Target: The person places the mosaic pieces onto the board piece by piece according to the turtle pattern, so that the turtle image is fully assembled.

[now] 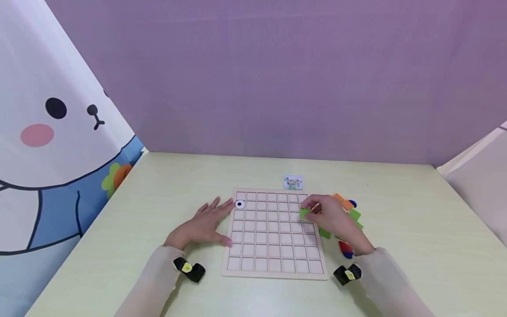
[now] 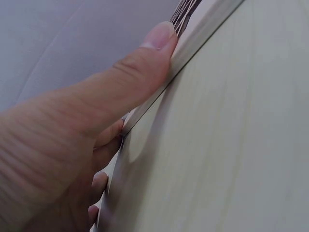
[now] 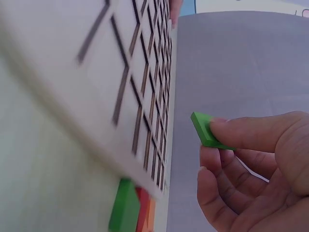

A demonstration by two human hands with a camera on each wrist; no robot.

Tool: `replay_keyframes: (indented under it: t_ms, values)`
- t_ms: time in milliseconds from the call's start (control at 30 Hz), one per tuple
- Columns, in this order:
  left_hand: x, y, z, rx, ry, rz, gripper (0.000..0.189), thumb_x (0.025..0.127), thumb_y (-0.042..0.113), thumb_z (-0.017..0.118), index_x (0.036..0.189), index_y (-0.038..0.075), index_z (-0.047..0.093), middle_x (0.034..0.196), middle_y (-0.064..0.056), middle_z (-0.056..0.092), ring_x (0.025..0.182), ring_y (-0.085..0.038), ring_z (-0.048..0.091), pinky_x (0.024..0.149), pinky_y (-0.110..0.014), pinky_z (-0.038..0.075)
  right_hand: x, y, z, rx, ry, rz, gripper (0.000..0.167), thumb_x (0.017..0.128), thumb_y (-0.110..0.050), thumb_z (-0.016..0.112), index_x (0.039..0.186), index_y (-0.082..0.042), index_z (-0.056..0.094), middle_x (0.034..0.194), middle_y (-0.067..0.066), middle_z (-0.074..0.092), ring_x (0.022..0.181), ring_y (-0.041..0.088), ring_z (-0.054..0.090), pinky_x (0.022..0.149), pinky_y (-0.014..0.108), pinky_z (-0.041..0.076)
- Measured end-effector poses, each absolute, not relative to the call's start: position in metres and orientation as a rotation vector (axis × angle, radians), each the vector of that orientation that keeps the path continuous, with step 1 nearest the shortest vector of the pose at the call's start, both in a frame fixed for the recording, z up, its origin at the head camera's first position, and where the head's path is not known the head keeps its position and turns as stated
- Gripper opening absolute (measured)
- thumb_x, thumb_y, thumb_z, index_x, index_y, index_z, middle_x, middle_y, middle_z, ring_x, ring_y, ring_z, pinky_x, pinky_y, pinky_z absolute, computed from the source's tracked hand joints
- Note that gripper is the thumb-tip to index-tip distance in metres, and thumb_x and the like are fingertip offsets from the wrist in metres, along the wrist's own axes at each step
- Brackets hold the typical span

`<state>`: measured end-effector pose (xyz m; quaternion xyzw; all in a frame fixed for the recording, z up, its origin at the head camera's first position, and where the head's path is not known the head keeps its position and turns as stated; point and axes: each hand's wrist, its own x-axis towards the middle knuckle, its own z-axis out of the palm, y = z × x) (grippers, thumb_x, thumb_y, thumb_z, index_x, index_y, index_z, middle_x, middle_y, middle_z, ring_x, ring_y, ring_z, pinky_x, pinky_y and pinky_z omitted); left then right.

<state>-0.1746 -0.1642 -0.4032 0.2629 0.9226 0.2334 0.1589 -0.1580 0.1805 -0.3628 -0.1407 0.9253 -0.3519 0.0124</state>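
A wooden grid board [image 1: 267,226] with rows of square recesses lies flat on the table. In its upper left part sits a white round piece with a dark dot [image 1: 240,204]. My left hand [image 1: 203,225] rests at the board's left edge, fingers spread, the thumb lying on the rim in the left wrist view. My right hand [image 1: 331,216] pinches a green square tile [image 3: 204,129] between thumb and fingers, held up over the board's right side. Beside that edge, partly hidden under the right hand, lie loose green tiles [image 1: 354,214], orange tiles [image 1: 347,204] and a red and blue piece [image 1: 346,249].
Just beyond the board's far edge lies a small printed card [image 1: 293,182]. A purple backdrop [image 1: 277,88] rises behind the table [image 1: 190,176], and a cartoon-printed cloth [image 1: 59,176] hangs at the left. Each wrist wears a black camera [image 1: 190,269].
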Motion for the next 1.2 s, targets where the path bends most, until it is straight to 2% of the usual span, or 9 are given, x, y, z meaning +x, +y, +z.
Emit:
replay_keyframes:
  t_ms: [333,633,1200]
  values:
    - [-0.173,-0.163,-0.402,0.752,2.631,0.668,0.111,0.069,0.057,0.076,0.153,0.012,0.020,0.160,-0.006,0.015,0.147,-0.039,-0.001,0.117,-0.060,0.001,-0.168,0.154,-0.361,-0.584,2.826,-1.190,0.014,0.080,0.003,0.070,0.092,-0.004,0.069,0.087,0.008,0.068,0.074,0.015,0.061,0.066,0.023,0.052]
    - [-0.172,-0.163,-0.402,0.755,2.640,0.663,0.110,0.069,0.057,0.076,0.153,0.011,0.021,0.160,-0.006,0.015,0.147,-0.039,-0.001,0.116,-0.060,0.001,-0.174,0.126,-0.356,-0.642,2.773,-1.200,0.013,0.081,0.003,0.069,0.092,-0.006,0.070,0.086,0.006,0.068,0.074,0.014,0.061,0.070,0.027,0.055]
    - [-0.174,-0.163,-0.404,0.777,2.637,0.673,0.109,0.070,0.058,0.075,0.152,0.011,0.021,0.160,-0.006,0.016,0.147,-0.039,0.000,0.116,-0.061,0.003,-0.183,0.077,-0.352,-0.622,2.722,-1.185,0.013,0.081,0.003,0.069,0.090,-0.006,0.071,0.085,0.003,0.069,0.078,0.013,0.062,0.072,0.026,0.054]
